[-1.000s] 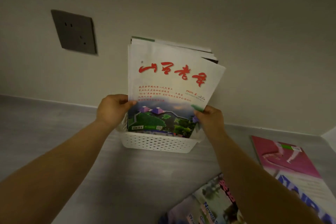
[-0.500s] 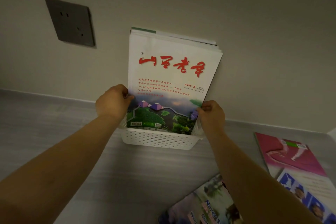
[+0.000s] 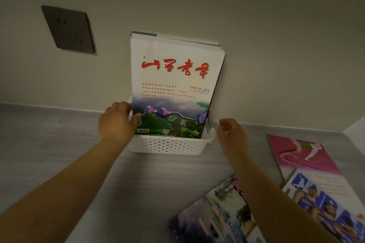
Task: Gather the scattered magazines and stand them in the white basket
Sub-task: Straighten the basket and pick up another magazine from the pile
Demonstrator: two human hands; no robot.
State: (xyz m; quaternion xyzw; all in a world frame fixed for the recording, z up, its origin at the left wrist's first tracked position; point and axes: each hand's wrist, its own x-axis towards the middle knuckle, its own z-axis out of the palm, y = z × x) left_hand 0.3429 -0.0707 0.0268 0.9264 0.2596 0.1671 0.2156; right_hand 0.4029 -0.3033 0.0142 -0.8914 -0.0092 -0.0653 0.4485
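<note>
A white magazine (image 3: 173, 79) with red brush lettering and a landscape photo stands upright in the white perforated basket (image 3: 167, 146), in front of several other magazines (image 3: 177, 38) that lean on the wall. My left hand (image 3: 116, 122) holds the front magazine's lower left edge, thumb on the cover. My right hand (image 3: 231, 134) hovers just right of the basket with loosely curled fingers and holds nothing. Flat on the grey surface lie a pink magazine (image 3: 302, 156), a blue-and-white magazine (image 3: 325, 207) overlapping it, and a magazine with English text (image 3: 213, 219).
A dark wall socket (image 3: 69, 29) sits on the wall to the upper left of the basket. The grey surface (image 3: 59, 140) meets the wall right behind the basket. A side wall (image 3: 355, 126) closes the right end.
The white magazine has sunk into the basket and squared up with the stack. My right hand has let go of its right edge and drawn back to the right.
</note>
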